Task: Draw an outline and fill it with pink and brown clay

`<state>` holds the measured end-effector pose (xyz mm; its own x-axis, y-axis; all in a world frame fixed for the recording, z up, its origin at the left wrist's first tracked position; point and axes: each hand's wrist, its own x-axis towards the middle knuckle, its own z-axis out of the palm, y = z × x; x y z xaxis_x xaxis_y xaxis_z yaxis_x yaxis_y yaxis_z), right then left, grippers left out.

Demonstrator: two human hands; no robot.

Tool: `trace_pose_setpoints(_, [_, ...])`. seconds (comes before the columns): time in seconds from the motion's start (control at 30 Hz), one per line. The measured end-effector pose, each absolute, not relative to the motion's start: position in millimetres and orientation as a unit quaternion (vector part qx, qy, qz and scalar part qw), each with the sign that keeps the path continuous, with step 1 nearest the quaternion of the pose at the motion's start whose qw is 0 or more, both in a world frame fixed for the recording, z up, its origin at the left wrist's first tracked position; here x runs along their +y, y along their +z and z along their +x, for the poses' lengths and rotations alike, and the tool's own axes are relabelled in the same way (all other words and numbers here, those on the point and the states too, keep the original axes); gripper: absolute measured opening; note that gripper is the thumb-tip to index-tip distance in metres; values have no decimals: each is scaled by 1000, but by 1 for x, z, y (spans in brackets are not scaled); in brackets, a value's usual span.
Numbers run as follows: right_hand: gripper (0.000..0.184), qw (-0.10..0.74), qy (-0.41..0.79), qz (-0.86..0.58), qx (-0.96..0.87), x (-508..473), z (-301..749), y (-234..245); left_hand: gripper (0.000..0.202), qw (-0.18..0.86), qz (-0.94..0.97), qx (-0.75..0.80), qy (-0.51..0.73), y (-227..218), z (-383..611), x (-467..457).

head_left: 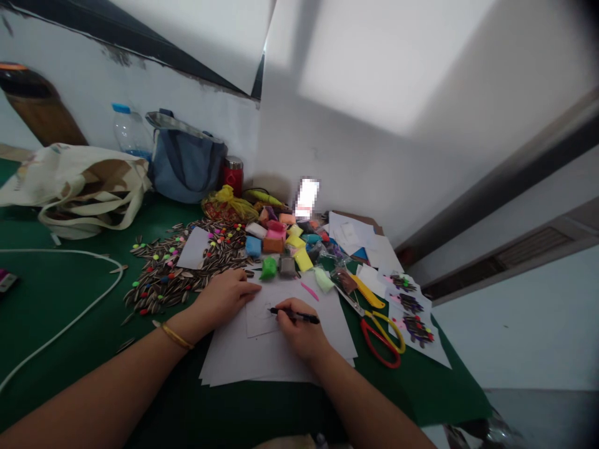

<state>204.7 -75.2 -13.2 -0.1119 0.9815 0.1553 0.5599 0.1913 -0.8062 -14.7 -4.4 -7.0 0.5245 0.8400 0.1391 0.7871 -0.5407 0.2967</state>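
Note:
My right hand (299, 333) is closed around a black pen (296, 316), whose tip touches a small white paper square (259, 318). That square lies on a stack of white paper sheets (243, 362) on the green table (56, 293). My left hand (224, 296) rests palm down with its fingers pressed on the square's upper left edge; a gold bangle is on that wrist. Just beyond my hands lie several small coloured clay packets (281, 243).
A heap of sunflower seeds (173, 268) with coloured beads spreads to the left. Red and yellow scissors (381, 333) and sheets with seed pictures (412, 312) lie at the right. Bags (185, 162), a water bottle (128, 131), a red flask (233, 173) and a white cable (70, 312) stand behind and left.

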Motion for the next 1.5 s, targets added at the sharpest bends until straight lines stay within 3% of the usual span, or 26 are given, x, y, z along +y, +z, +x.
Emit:
trace_pose_setpoints(1.13, [16,344,274,-561,-701,-74,204,-13,26,98,869,464,140,-10,-16,-3])
trace_pose_setpoints(1.5, [23,408,387,-546,-621,-77,210,-13,26,96,868,463,147,-10,-16,-4])
